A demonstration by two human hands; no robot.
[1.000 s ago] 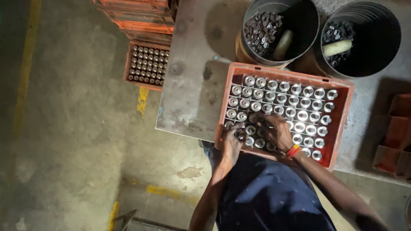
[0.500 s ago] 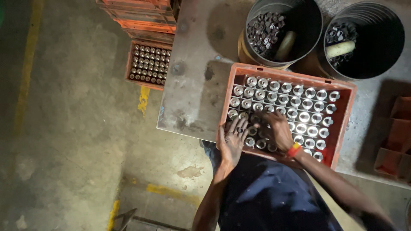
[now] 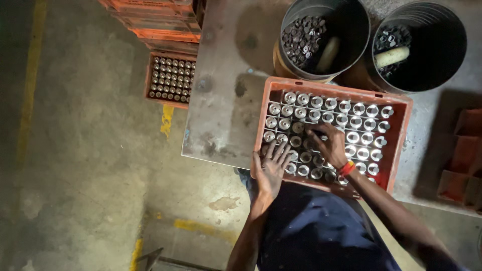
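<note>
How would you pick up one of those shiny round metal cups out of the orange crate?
Probably from straight above, pinching the rim with fingertips. Each metal cup stands upright, open end up, packed close beside its neighbours in the orange crate, so its sides are hard to reach. The right hand comes down on them that way; the left hand lies flat on the near rows.
</note>
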